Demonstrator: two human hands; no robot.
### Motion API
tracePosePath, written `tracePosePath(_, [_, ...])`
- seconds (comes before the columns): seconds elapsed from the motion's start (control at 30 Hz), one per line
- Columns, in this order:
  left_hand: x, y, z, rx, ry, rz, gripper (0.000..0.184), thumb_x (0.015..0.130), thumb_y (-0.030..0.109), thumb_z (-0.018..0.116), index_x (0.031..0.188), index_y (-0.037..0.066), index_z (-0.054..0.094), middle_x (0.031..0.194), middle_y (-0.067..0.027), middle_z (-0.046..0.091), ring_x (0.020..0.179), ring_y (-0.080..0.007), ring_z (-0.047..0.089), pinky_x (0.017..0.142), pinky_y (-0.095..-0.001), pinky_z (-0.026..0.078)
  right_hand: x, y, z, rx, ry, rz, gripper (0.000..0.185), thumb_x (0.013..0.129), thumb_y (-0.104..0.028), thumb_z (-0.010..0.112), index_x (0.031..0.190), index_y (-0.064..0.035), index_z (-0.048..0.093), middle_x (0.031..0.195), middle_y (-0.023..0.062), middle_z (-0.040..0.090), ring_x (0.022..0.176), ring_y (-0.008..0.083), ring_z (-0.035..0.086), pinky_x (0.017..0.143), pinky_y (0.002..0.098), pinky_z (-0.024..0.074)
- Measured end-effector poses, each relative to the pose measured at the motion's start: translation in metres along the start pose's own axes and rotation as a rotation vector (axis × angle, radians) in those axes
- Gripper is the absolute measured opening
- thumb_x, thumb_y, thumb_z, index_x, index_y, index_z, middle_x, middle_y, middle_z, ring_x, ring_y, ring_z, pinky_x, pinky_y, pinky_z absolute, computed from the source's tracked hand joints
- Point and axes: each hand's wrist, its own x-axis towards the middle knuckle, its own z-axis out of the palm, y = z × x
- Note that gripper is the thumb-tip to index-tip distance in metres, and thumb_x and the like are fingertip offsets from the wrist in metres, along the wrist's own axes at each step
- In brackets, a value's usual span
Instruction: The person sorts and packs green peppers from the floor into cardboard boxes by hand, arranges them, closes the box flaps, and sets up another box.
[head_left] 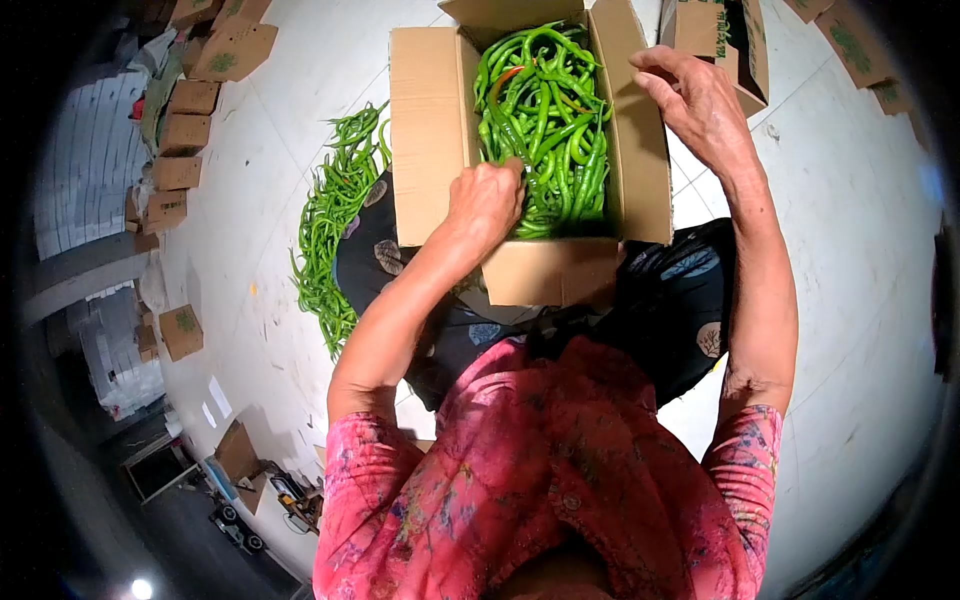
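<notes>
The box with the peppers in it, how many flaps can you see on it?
4: the left flap; the right flap, by the right hand; the near flap; and the far flap, cut off by the picture's edge.

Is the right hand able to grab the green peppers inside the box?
Probably yes. The right hand is beside or over the right flap, the box is open on top, and nothing seems to cover the green peppers.
</notes>
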Motion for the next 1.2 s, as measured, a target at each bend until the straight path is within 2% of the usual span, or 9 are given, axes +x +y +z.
tracePosePath(0.13, [0.02,0.02,-0.003,-0.318,0.235,0.213,0.019,0.086,0.02,0.065,0.09,0.001,0.063,0.087,-0.0235,0.066,0.081,-0.0399,0.065,0.069,-0.049,0.051,0.002,-0.006,0.002,0.037,0.0,0.004,0.026,0.089,-0.023,0.062,0.103,-0.0022,0.068,0.092,0.0178,0.07,0.085,0.0355,0.067,0.081,0.0432,0.0504])
tracePosePath(0.37, [0.063,0.05,0.038,-0.219,0.247,-0.04,0.026,0.08,0.024,0.073,0.091,0.0,0.066,0.096,-0.0239,0.065,0.083,-0.0437,0.065,0.072,-0.0524,0.052,0.0,-0.008,0.0,-0.014,-0.079,0.022,0.028,0.091,-0.019,0.06,0.11,0.0015,0.065,0.101,0.017,0.07,0.093,0.0292,0.068,0.083,0.0365,0.0526])
tracePosePath(0.5, [0.067,0.023,0.042,-0.645,0.369,-0.081,0.024,0.082,0.019,0.074,0.078,0.001,0.059,0.069,-0.0142,0.063,0.061,-0.0261,0.065,0.058,-0.0393,0.052,-0.001,-0.003,-0.004,-0.033,-0.115,0.044,0.03,0.092,-0.021,0.06,0.11,0.0015,0.066,0.102,0.0164,0.07,0.093,0.0296,0.068,0.082,0.0368,0.0527])
tracePosePath(0.63, [0.061,-0.001,0.027,-1.037,0.031,-0.171,0.023,0.092,0.022,0.065,0.079,0.005,0.059,0.069,0.0,0.06,0.056,-0.0066,0.054,0.049,-0.0241,0.044,-0.001,-0.003,-0.003,-0.047,-0.079,-0.031,0.028,0.091,-0.02,0.061,0.108,0.0015,0.065,0.098,0.0169,0.07,0.088,0.0305,0.067,0.079,0.0391,0.0519])
tracePosePath(0.77, [0.05,0.0,0.009,-1.183,0.231,-0.259,0.021,0.093,0.021,0.063,0.092,0.0,0.066,0.073,-0.0037,0.063,0.055,-0.0077,0.056,0.048,-0.0226,0.045,-0.005,-0.005,-0.001,-0.042,-0.047,-0.08,0.025,0.089,-0.018,0.062,0.105,0.0005,0.066,0.093,0.0189,0.068,0.086,0.0357,0.065,0.081,0.0432,0.0495])
tracePosePath(0.9, [0.043,-0.001,0.001,-0.747,0.031,0.149,0.021,0.093,0.024,0.062,0.097,0.005,0.069,0.082,-0.0058,0.068,0.069,-0.017,0.062,0.068,-0.031,0.052,-0.003,-0.016,0.0,-0.056,-0.099,-0.056,0.024,0.088,-0.017,0.062,0.104,0.0,0.067,0.094,0.0213,0.068,0.091,0.0387,0.065,0.084,0.047,0.0495])
tracePosePath(0.93, [0.043,-0.002,-0.003,-0.722,-0.024,0.074,0.022,0.094,0.025,0.062,0.1,0.006,0.07,0.088,-0.0078,0.07,0.076,-0.0191,0.063,0.077,-0.0337,0.051,-0.004,-0.015,0.002,-0.062,-0.099,-0.064,0.024,0.088,-0.017,0.062,0.104,0.0001,0.067,0.095,0.0212,0.068,0.092,0.0387,0.065,0.084,0.0471,0.0495])
tracePosePath(1.03, [0.049,-0.013,-0.015,-0.907,0.199,-0.091,0.022,0.094,0.023,0.061,0.098,0.002,0.069,0.079,-0.0019,0.065,0.076,-0.0147,0.06,0.073,-0.0306,0.049,-0.008,-0.015,0.001,-0.097,-0.12,-0.065,0.024,0.089,-0.017,0.062,0.105,-0.0004,0.067,0.094,0.0214,0.068,0.093,0.0383,0.065,0.085,0.0473,0.0497])
tracePosePath(1.2, [0.016,0.004,-0.058,-1.111,0.239,-0.161,0.022,0.096,0.023,0.06,0.1,0.003,0.068,0.077,0.0013,0.06,0.066,-0.0056,0.051,0.06,-0.0202,0.042,-0.006,-0.01,0.005,-0.088,-0.13,-0.068,0.023,0.089,-0.016,0.062,0.105,0.0003,0.064,0.095,0.0186,0.067,0.087,0.0365,0.063,0.079,0.0436,0.0495])
